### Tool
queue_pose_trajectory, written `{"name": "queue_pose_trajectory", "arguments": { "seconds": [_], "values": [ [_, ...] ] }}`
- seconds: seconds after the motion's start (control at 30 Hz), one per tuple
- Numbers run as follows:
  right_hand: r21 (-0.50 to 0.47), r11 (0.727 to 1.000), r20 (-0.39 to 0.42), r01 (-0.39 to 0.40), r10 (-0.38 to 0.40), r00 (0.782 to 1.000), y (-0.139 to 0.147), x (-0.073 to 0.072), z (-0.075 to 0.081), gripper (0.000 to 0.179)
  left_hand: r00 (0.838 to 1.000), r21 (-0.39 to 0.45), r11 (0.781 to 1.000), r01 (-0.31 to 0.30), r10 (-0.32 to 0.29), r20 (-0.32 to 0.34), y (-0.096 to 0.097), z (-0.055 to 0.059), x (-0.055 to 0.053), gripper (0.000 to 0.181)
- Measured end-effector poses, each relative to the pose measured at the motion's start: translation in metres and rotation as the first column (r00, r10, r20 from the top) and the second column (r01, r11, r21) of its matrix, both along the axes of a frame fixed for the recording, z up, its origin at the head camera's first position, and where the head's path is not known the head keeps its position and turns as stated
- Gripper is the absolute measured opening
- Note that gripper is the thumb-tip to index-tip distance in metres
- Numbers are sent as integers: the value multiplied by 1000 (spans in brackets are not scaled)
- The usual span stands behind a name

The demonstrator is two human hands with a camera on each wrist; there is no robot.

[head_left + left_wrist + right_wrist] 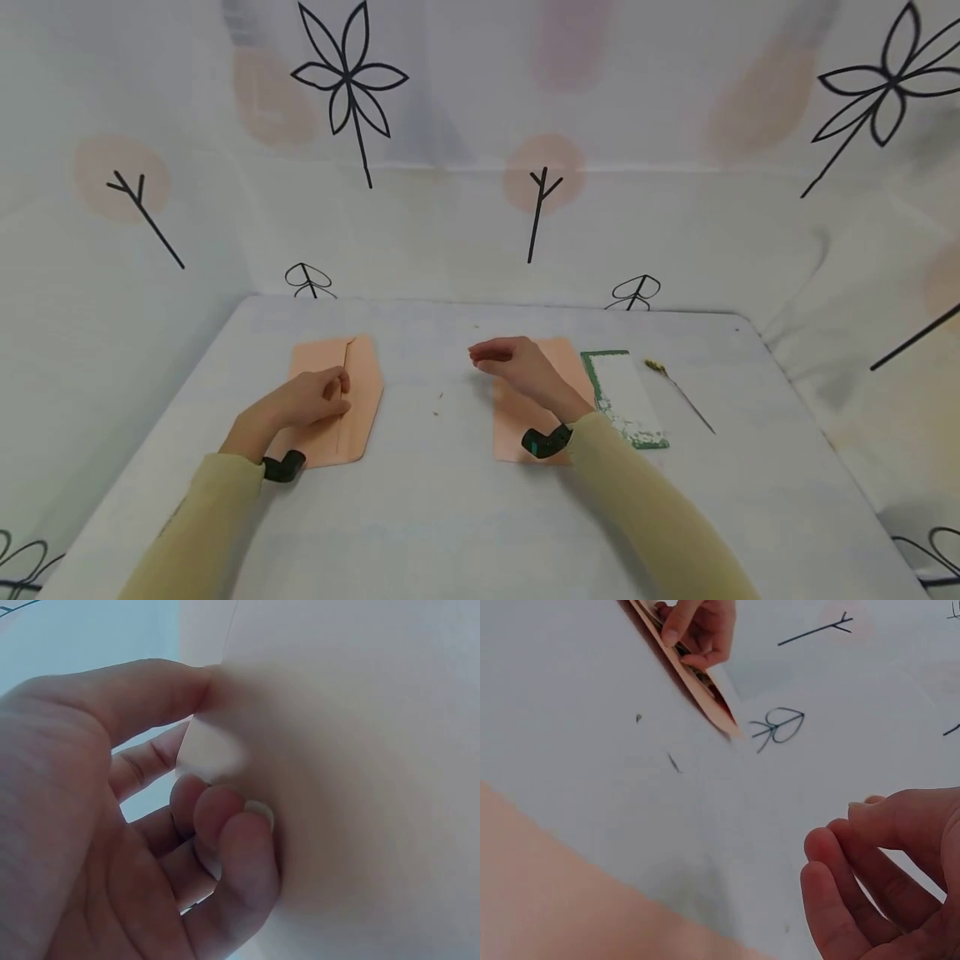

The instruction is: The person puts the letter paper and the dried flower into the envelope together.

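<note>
On the table's left side lies a peach envelope [363, 392], its pointed flap unfolded to the right. My left hand [300, 400] is over its middle; in the left wrist view, thumb and forefinger pinch the edge of the paper. Seen from the right wrist, the envelope's mouth [718, 724] gapes a little, with something dark and yellowish inside that I cannot make out. My right hand [525, 371] hovers above a second peach envelope [513, 425], fingers loosely bent, nothing visible in them. Its forearm hides part of that envelope.
Right of the second envelope lies a white card with a green leafy border [630, 387]. Beyond it is a dried flower stem [682, 396] with a yellow head. A few tiny brown scraps [441, 395] lie between the envelopes. Printed cloth [450, 233] surrounds the white table [420, 517].
</note>
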State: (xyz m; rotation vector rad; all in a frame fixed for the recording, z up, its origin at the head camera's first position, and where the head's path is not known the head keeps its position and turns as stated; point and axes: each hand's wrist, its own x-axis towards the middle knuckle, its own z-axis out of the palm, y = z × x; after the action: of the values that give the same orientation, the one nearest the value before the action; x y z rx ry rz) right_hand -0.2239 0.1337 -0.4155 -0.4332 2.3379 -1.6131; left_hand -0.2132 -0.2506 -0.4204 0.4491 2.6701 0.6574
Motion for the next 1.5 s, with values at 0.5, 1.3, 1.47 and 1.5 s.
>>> {"name": "queue_pose_trajectory", "arguments": {
  "seconds": [0.5, 1.3, 1.47, 1.5],
  "values": [
    [116, 987, -55, 115, -109, 992, 64, 21, 4, 32, 999, -28, 999, 30, -31, -36, -2, 8, 3, 20],
    [254, 952, -129, 169, -140, 982, 119, 56, -13, 29, 997, 34, 998, 60, -58, -51, 3, 11, 3, 20],
    [266, 955, -187, 132, -84, 979, 121, 69, -14, 29, 994, 73, 992, 99, -95, -58, 10, 13, 4, 16],
    [279, 952, -201, 126, -71, 977, 121, 71, -14, 28, 993, 79, 991, 108, -103, -56, 12, 13, 4, 15]
  ]
}}
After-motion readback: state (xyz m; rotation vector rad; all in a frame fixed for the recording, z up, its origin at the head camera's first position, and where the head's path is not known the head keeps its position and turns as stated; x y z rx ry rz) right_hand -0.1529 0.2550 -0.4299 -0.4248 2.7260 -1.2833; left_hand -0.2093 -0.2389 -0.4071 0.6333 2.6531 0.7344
